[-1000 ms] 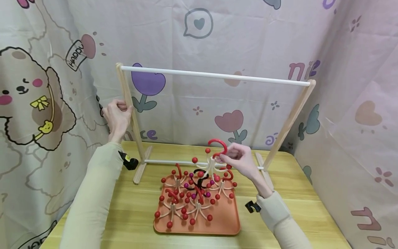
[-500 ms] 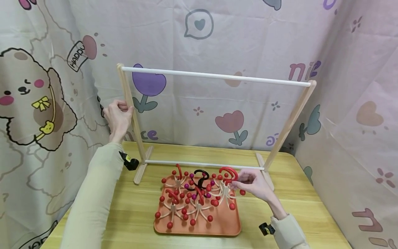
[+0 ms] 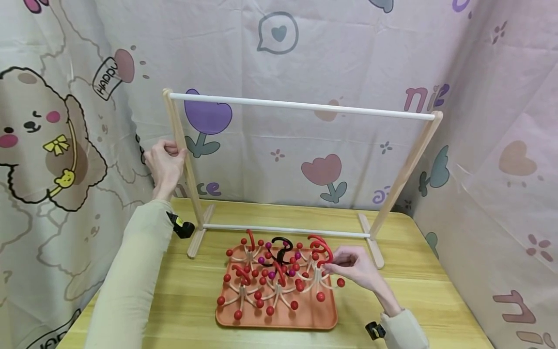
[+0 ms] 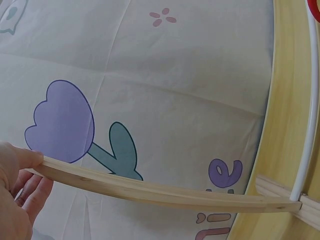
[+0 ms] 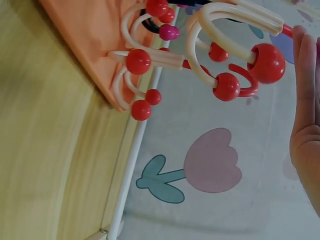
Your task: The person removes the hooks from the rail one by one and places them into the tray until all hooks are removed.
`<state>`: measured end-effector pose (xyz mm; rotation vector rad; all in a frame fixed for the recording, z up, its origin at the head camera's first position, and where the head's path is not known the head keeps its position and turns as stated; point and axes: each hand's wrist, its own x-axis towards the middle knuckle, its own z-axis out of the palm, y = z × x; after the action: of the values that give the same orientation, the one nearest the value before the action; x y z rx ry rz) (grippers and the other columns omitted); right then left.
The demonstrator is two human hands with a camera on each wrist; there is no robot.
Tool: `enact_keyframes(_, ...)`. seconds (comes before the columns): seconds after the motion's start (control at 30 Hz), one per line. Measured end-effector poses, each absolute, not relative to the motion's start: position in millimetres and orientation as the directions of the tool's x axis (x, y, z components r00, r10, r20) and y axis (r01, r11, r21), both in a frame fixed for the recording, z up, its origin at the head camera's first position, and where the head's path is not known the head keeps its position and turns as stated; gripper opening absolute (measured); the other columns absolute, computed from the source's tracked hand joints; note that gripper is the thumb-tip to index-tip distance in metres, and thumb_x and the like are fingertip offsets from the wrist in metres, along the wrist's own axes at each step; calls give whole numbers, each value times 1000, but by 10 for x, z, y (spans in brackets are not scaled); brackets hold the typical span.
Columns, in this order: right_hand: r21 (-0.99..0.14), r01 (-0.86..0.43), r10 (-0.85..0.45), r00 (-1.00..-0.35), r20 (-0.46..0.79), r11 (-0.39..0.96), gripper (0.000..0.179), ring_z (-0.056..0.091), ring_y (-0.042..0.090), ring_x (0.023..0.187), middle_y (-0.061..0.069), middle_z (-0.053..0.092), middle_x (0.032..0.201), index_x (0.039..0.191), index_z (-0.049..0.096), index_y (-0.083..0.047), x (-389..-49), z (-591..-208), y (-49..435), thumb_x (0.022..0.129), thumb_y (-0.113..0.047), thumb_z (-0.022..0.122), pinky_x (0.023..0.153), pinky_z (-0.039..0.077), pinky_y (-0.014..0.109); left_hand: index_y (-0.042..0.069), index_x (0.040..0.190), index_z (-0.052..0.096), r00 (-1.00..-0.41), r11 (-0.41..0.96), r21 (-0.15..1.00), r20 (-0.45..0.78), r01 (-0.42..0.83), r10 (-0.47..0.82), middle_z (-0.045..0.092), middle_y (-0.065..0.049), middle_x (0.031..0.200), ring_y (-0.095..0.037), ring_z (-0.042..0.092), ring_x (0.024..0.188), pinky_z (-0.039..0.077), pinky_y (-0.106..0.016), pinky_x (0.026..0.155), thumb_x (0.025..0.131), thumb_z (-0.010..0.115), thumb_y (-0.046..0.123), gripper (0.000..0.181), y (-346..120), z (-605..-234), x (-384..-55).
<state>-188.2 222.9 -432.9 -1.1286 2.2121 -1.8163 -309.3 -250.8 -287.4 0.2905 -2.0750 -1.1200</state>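
Observation:
My left hand [image 3: 165,165] pinches the left wooden post [image 3: 188,169] of a rack, partway up; the left wrist view shows thumb and fingers on the post [image 4: 165,194]. With its fingertips, my right hand [image 3: 359,266] holds a multi-armed hanger [image 3: 317,275] with a red hook, cream curved prongs and red ball tips. This hanger is over the right side of an orange tray [image 3: 316,315]; whether it touches the tray I cannot tell. Several similar hangers [image 3: 242,291] stand on the tray, including a black one [image 3: 280,257] with purple balls.
The rack's white top bar [image 3: 301,105] spans above the tray, and its lower bar [image 3: 283,230] runs behind it. The rack's right foot [image 3: 374,249] is near my right hand. A patterned curtain [image 3: 270,63] encloses the wooden table [image 3: 187,300] at back and sides.
My right hand has moved down and to the right, bringing its hanger from in front of the lower bar to the tray's right side. The left hand stays on the post.

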Motion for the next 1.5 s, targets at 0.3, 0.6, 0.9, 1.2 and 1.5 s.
enact_keyframes(0.3, -830, -545, -532, -741, 409, 121, 5, 72, 3, 69, 30, 70, 78, 88, 70, 7, -1874, -4421, 2212, 84, 11, 70, 59, 61, 33, -4, 109, 68, -679, 598, 787, 524, 154, -515, 70, -26, 105, -37, 52, 117, 31, -46, 109, 90, 70, 12, 25, -2503, -2877, -3100)
enact_keyframes(0.6, -820, -529, -513, -777, 365, 219, 6, 69, 2, 65, 22, 74, 77, 87, 73, 3, -1861, -4529, 2173, 82, 3, 76, 59, 59, 27, -5, 108, 68, -666, 599, 782, 540, 171, -515, 69, -28, 103, -36, 55, 116, 34, -45, 108, 90, 69, 9, 23, -2491, -2876, -3105)
enact_keyframes(0.9, -827, -507, -517, -789, 332, 243, 7, 66, -2, 63, 18, 74, 74, 85, 74, -3, -1862, -4610, 2137, 82, 3, 77, 57, 58, 25, -3, 108, 68, -667, 601, 784, 532, 156, -522, 70, -27, 106, -35, 54, 115, 33, -44, 107, 89, 71, 12, 24, -2492, -2876, -3094)
enact_keyframes(1.2, -804, -529, -535, -778, 330, 272, 6, 63, -3, 64, 13, 73, 73, 82, 73, -2, -1848, -4634, 2169, 82, 2, 77, 57, 57, 25, -5, 110, 68, -673, 598, 785, 530, 161, -516, 70, -28, 107, -36, 53, 117, 32, -46, 108, 90, 70, 11, 26, -2490, -2880, -3088)
enact_keyframes(1.5, -830, -495, -575, -769, 280, 257, 9, 62, -4, 63, 16, 71, 72, 82, 71, -2, -1839, -4657, 2203, 84, -6, 79, 55, 55, 23, -4, 112, 67, -687, 591, 794, 509, 143, -518, 70, -27, 109, -37, 50, 119, 29, -45, 111, 91, 70, 13, 27, -2492, -2874, -3084)
